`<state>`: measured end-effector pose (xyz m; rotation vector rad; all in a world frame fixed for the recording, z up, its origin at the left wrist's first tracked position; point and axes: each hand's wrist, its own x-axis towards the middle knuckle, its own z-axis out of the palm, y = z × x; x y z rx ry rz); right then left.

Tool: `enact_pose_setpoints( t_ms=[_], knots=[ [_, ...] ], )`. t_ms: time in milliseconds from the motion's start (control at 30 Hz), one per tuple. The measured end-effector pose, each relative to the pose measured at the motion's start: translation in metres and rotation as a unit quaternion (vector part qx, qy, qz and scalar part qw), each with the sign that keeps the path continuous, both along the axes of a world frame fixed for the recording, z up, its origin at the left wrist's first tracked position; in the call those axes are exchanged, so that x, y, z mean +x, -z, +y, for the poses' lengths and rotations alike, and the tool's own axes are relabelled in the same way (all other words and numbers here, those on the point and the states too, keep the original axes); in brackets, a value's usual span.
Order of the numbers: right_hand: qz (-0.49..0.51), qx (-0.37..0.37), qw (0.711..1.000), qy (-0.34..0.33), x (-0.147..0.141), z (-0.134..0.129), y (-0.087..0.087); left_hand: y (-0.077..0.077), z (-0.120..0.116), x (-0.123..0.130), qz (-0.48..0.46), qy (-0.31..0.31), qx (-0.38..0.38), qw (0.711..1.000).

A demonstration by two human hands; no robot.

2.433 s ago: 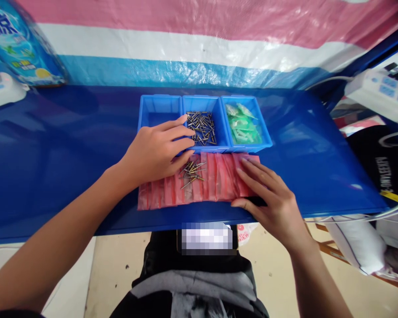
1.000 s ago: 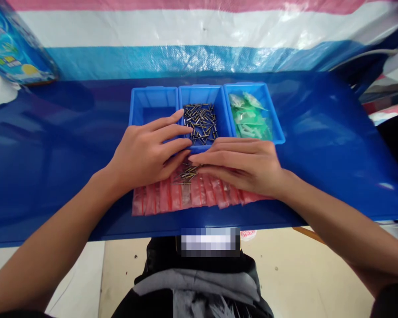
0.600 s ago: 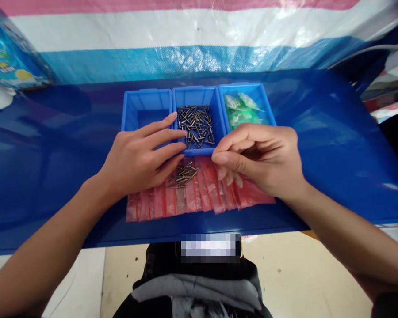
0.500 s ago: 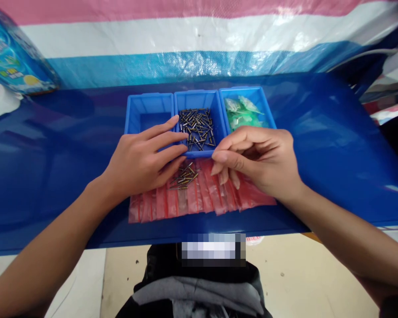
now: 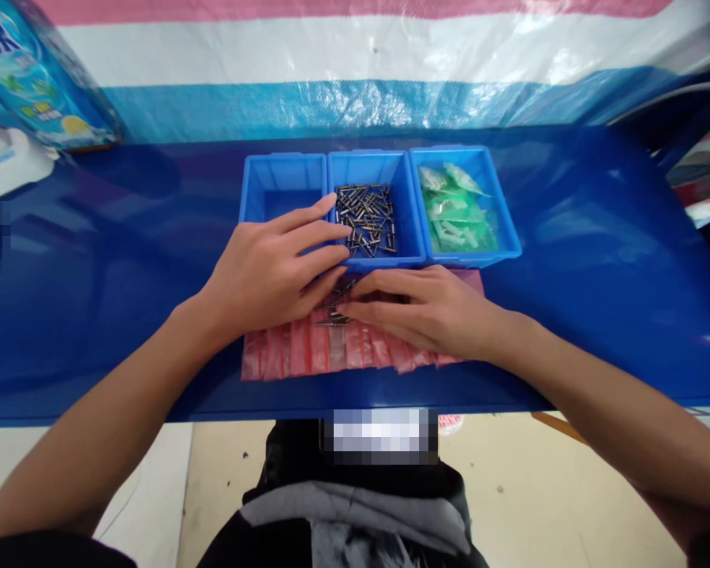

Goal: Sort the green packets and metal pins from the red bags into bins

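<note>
My left hand [image 5: 278, 268] rests with fingers apart over the near left edge of the middle blue bin [image 5: 414, 237], which holds many metal rivets [image 5: 364, 213]. Just in front of that bin, my right hand [image 5: 417, 308] reaches its fingertips to a small pile of rivets [image 5: 334, 319] lying on red plastic bags [image 5: 301, 347]. Whether a rivet is between those fingertips is too small to tell. To the left stands an empty blue bin [image 5: 284, 170]; the right blue bin [image 5: 506, 229] contains green and clear packets [image 5: 458, 213].
The bins and bags lie on a dark blue table [image 5: 592, 300]. At the back left are a blue printed package [image 5: 47, 87] and a white object [image 5: 12, 162]. A striped plastic sheet [image 5: 360, 55] hangs behind the table.
My right hand has moved down and left from the middle bin's near right corner to the rivet pile. My left hand keeps its place at the bin. The view has shifted slightly.
</note>
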<state>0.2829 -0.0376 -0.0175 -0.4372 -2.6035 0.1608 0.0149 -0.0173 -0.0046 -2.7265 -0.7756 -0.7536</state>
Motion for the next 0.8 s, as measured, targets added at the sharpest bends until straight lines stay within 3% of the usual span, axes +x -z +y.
enact_pose_setpoints(
  t_ms=[200, 400, 500, 567, 633, 700, 767, 800],
  knots=[
    [0.025, 0.025, 0.999, 0.04, 0.0, 0.0, 0.006, 0.0, 0.0, -0.001, 0.016, -0.025, -0.037, 0.999],
    [0.039, 0.032, 0.998, 0.043, -0.002, -0.004, 0.006, 0.0, 0.0, 0.0, 0.017, -0.028, -0.02, 0.999],
    [0.08, -0.004, 0.995, 0.056, -0.003, -0.007, 0.0, 0.0, 0.0, 0.0, 0.021, -0.033, -0.04, 0.998],
    [0.13, -0.067, 0.986, 0.077, -0.004, -0.009, -0.007, 0.0, 0.001, 0.0, 0.016, -0.027, -0.046, 0.998],
    [0.213, -0.185, 0.956, 0.087, -0.006, -0.01, -0.013, 0.0, 0.001, 0.0, 0.009, -0.019, -0.037, 0.999],
    [0.286, -0.316, 0.9, 0.09, -0.007, -0.011, -0.018, 0.0, 0.001, 0.0, 0.009, -0.014, -0.024, 1.0],
    [0.332, -0.383, 0.856, 0.1, -0.008, -0.011, -0.019, 0.0, 0.001, 0.0, 0.012, -0.015, -0.022, 1.0],
    [0.347, -0.383, 0.848, 0.115, -0.008, -0.011, -0.019, 0.0, 0.001, 0.0, 0.012, -0.016, -0.027, 0.999]
  ],
)
